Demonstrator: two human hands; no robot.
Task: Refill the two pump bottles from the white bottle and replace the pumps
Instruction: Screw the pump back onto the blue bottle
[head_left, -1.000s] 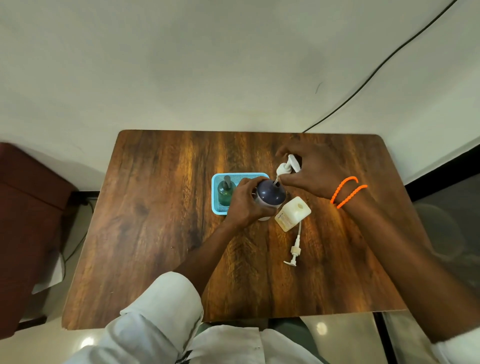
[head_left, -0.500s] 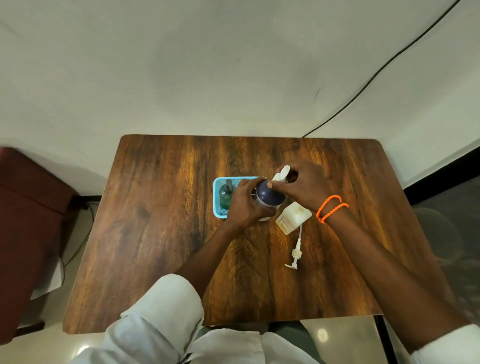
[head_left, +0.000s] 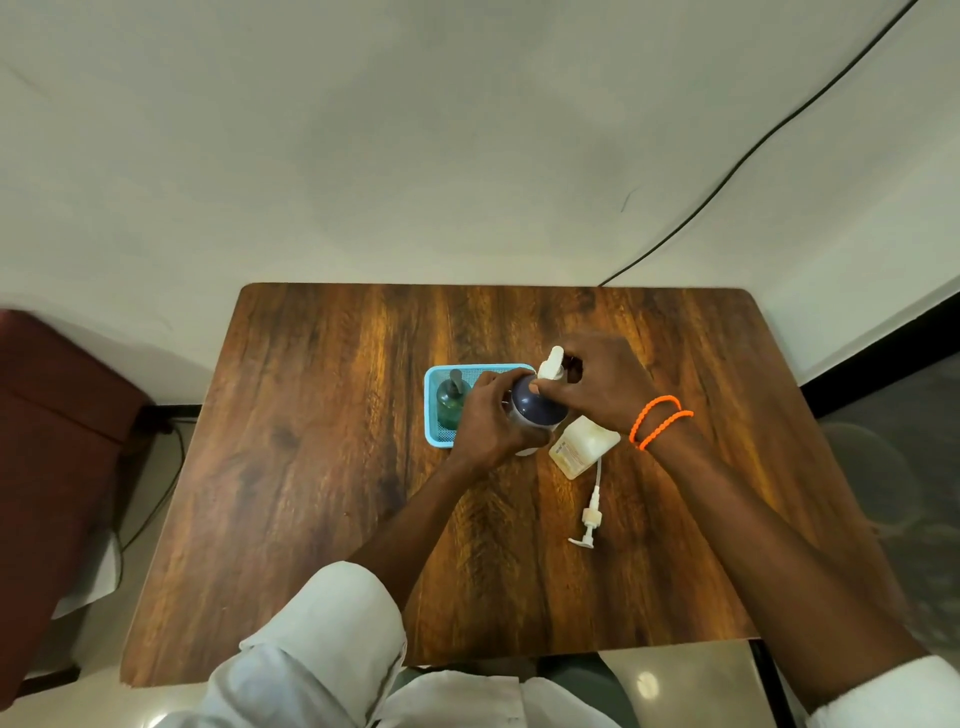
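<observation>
A dark blue pump bottle (head_left: 535, 406) stands at the middle of the wooden table (head_left: 322, 467). My left hand (head_left: 488, 415) grips its side. My right hand (head_left: 597, 384) pinches the white pump head (head_left: 551, 366) at the bottle's neck. Just right of it stands a pale yellow-white bottle (head_left: 584, 447) with no pump, partly hidden under my right wrist. A loose white pump (head_left: 591, 514) with its tube lies on the table in front of that bottle. A green pump bottle (head_left: 451, 402) stands in a light blue mesh basket (head_left: 432, 415) to the left.
A black cable (head_left: 753, 150) runs down the wall to the table's back edge. A dark red seat (head_left: 57, 441) stands left of the table. My white-sleeved knee or arm (head_left: 322, 649) covers the table's front edge.
My right hand has brought the white pump head down onto the dark blue bottle's neck and come closer to my left hand. The other bottles have not moved.
</observation>
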